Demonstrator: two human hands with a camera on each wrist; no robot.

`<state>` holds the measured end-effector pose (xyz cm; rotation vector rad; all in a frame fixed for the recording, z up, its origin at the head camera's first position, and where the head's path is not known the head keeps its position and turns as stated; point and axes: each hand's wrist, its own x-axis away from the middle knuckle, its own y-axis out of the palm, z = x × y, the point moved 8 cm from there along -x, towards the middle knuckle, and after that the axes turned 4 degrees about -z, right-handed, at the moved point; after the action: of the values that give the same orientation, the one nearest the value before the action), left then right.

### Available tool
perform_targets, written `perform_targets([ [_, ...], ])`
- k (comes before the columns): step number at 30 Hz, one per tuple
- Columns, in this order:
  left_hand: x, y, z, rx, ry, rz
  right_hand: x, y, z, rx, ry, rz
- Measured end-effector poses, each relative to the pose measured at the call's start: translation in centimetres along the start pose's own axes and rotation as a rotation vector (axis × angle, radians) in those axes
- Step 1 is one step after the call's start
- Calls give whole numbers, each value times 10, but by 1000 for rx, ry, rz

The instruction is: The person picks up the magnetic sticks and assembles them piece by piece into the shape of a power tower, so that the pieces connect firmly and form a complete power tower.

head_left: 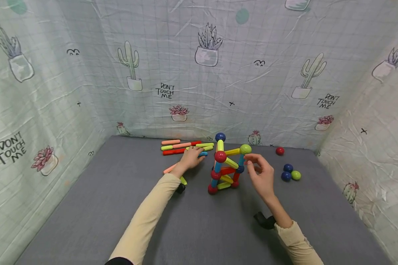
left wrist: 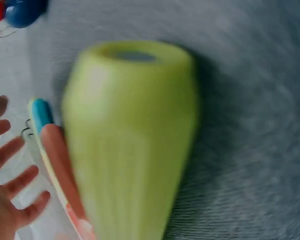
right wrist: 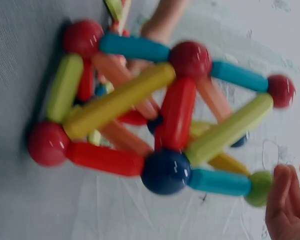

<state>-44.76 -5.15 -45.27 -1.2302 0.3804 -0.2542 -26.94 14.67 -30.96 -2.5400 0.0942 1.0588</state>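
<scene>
A tower of magnetic building rods and balls (head_left: 220, 157) stands upright on the table, with red, blue and green balls joined by coloured rods. My right hand (head_left: 261, 175) is beside its top green ball (right wrist: 260, 188), fingers loosely bent and holding nothing. Whether a fingertip touches that ball I cannot tell. Over the loose rods left of the tower reaches my left hand (head_left: 190, 158), its fingers spread in the left wrist view. A blue rod (head_left: 203, 154) lies by its fingertips. Close to the left wrist camera, a yellow-green rod (left wrist: 130, 140) looms large.
More loose rods, among them an orange one (head_left: 170, 142), lie along the back of the grey table (head_left: 119, 206). To the right are a red ball (head_left: 280, 151), two blue balls (head_left: 286, 176) and a green ball (head_left: 296, 175). A printed curtain (head_left: 172, 66) encloses the back and sides.
</scene>
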Motion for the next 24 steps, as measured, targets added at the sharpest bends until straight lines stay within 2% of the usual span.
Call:
perform_targets([
  [3,1,10,0,-143,-3,-72,-7,-11,2,41,-6,107],
  [5,2,11,2,-192,2,-79,-10,-12,5,90,5,126],
  [7,4,11,5,-240,8,-68,-14,-9,9,144,25,103],
  [10,5,10,7,-272,2,-66,-18,-1,15,180,62,27],
  [13,6,14,4,-267,-28,-112,-19,4,23,174,107,-34],
  [17,6,17,-5,-275,-72,-151,-19,7,29,155,143,-68],
  [21,7,13,-9,-267,-77,-103,-18,8,30,157,150,-93],
  [24,9,0,-4,-211,-49,22,-18,8,31,159,151,-105],
])
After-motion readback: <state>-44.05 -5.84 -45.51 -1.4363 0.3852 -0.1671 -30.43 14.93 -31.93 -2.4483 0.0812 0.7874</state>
